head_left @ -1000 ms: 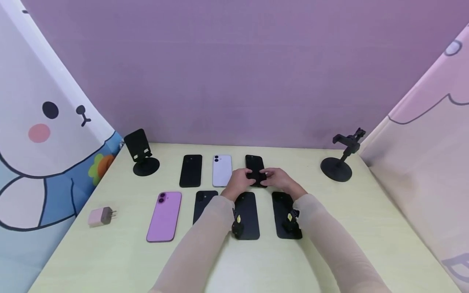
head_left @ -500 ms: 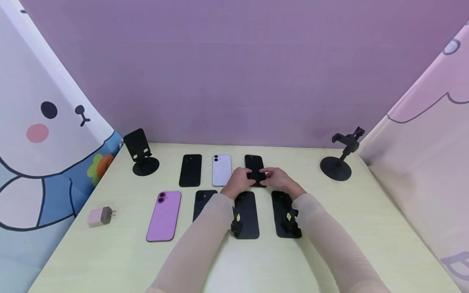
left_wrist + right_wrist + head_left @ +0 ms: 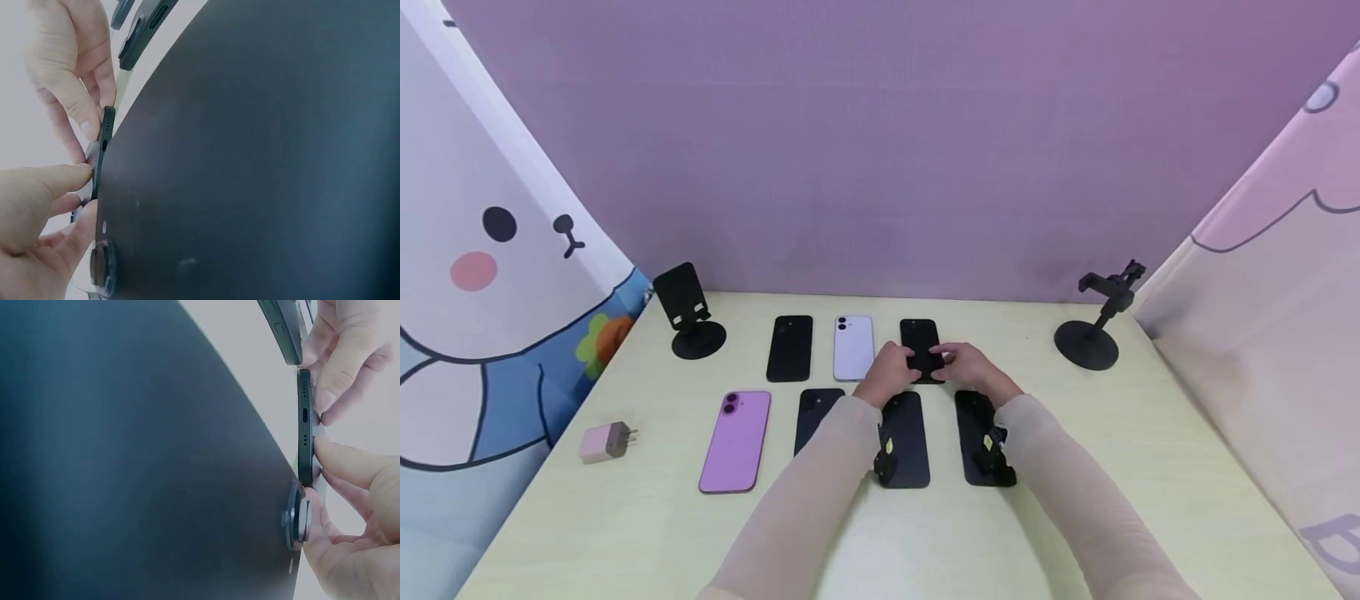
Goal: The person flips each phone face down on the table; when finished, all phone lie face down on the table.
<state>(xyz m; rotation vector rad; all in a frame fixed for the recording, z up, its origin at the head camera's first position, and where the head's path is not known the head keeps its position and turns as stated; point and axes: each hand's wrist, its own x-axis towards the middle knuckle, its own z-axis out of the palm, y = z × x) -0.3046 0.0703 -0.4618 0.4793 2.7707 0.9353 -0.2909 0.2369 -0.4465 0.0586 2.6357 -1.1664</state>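
In the head view the left hand [image 3: 888, 374] and the right hand [image 3: 972, 367] are on either side of a black phone [image 3: 920, 335] in the back row. Both hands pinch its near half, with thumbs on its upper face and fingers at its side edges. The left wrist view shows the left hand [image 3: 37, 219] below and the right hand [image 3: 69, 50] above. Seen in the right wrist view, the phone's port edge [image 3: 304, 425] faces the camera. Dark phones [image 3: 910, 442] [image 3: 979, 425] lie beneath the wrists.
A black phone [image 3: 790, 350] and a white phone [image 3: 853, 350] lie to the left. Nearer are a pink phone [image 3: 735, 442] and a dark phone [image 3: 817, 412] partly behind the left sleeve. Black stands [image 3: 698, 340] [image 3: 1087, 345] flank the table; a charger plug [image 3: 605, 442] sits at left.
The pinched black phone has shifted very slightly toward the person. Both hands keep their hold at nearly the same spot; the other phones have not moved.
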